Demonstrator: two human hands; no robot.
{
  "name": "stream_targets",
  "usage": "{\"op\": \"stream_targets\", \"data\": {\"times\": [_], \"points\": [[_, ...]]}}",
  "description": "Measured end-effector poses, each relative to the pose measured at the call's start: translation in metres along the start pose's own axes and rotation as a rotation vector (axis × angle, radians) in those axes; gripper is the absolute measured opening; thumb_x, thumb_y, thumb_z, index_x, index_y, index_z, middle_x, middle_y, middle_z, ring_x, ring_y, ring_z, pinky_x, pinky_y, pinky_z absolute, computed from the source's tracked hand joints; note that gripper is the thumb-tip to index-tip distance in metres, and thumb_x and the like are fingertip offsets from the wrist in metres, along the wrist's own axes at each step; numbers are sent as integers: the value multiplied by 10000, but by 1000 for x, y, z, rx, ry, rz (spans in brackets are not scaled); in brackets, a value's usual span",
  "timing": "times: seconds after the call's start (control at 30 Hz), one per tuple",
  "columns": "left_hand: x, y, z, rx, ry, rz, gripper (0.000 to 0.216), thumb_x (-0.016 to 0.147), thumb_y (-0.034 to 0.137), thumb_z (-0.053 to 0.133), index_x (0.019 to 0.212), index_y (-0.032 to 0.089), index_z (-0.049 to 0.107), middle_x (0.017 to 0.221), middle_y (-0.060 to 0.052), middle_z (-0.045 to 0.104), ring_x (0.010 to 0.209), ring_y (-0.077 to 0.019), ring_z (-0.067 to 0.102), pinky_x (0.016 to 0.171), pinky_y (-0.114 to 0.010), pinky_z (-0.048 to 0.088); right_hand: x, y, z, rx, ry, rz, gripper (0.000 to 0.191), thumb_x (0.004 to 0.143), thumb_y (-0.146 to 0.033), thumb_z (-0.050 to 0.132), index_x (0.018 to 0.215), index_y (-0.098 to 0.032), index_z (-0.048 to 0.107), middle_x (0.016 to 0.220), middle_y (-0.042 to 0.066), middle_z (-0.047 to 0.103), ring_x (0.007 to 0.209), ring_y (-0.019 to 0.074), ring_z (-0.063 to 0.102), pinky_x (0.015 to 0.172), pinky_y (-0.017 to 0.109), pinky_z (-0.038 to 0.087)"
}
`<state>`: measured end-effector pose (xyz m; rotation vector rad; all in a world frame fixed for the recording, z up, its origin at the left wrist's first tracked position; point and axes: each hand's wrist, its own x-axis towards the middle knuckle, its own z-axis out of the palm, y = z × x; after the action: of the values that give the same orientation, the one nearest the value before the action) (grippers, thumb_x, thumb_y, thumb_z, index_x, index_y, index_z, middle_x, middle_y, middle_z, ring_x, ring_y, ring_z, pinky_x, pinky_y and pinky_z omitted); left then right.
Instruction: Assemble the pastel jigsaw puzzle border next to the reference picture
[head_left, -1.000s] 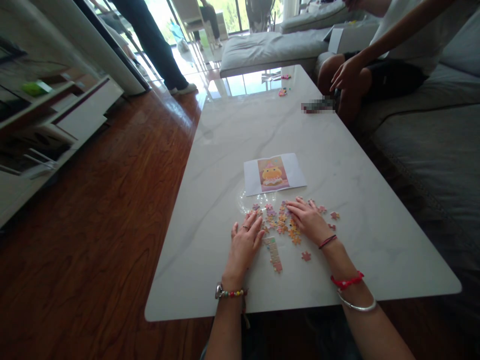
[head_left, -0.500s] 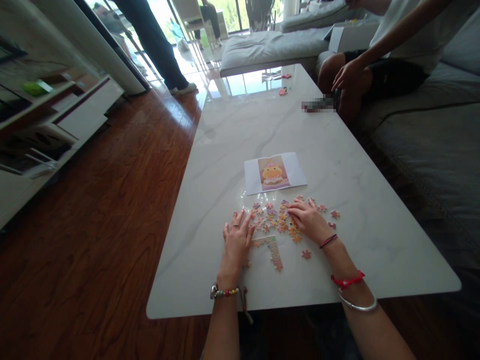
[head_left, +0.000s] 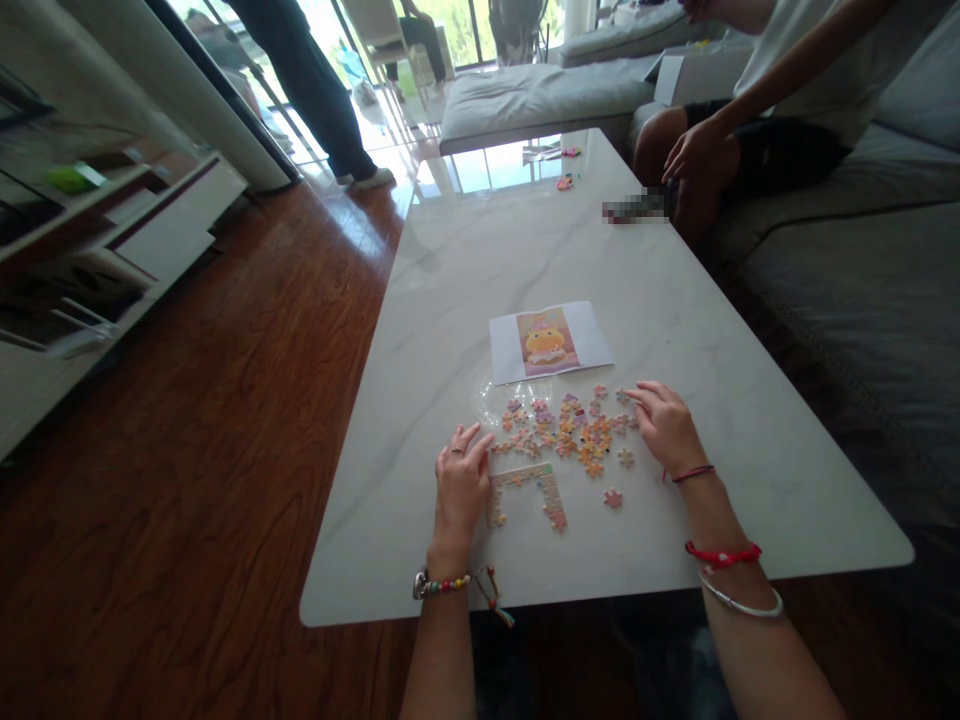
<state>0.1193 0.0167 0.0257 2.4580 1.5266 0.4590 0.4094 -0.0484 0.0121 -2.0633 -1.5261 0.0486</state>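
Note:
Loose jigsaw pieces (head_left: 581, 430) in pink, yellow and purple lie in a spread heap on the white marbled table (head_left: 480, 265). Nearer to me, joined pieces form a partial puzzle border (head_left: 553, 495) with three sides. My left hand (head_left: 461, 490) lies at its upper left corner, fingers spread and holding nothing. At the right edge of the heap is my right hand (head_left: 667, 425), fingers stretched out, fingertips by a pale puzzle piece (head_left: 622, 396). A single pink piece (head_left: 613, 498) sits apart, right of the border.
Beyond the heap lies a paper sheet (head_left: 596, 335) with a printed yellow cartoon picture. Small colourful items (head_left: 565, 182) are at the table's far end. A seated person's hand (head_left: 694, 150) rests near the right side, by a grey sofa (head_left: 862, 250). Another person stands far left.
My right hand has moved right, off the middle of the heap to its right edge, uncovering pieces. My left hand has shifted slightly left, showing more of the border's left side.

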Motion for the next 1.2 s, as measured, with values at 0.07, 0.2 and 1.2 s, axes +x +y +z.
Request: {"op": "stream_targets", "data": {"times": [0.07,0.2,1.2], "points": [[-2,0,0,-4,9,17,255,815,175,425,984,224,610,1176,-66,541,1183,-261,399,930,-461,358,-3,6,-2,0,36,38,264,778,-216,423,917,-156,639,1038,113,579,982,226,510,878,400,384],[-7,-1,-1,-7,18,25,232,814,197,442,952,242,622,1152,-54,555,1160,-264,421,918,-466,369,-9,10,-5,3,53,70,264,782,-248,435,887,-139,652,1023,122,582,961,224,521,868,375,402],[-9,-15,7,-49,114,79,277,822,214,399,1035,184,574,1135,-104,538,1125,-263,438,925,-464,386,-14,-25,1,-245,-257,-2,357,847,-276,340,1157,-344,503,1313,36,382,1205,274,292,934,560,242]]}}
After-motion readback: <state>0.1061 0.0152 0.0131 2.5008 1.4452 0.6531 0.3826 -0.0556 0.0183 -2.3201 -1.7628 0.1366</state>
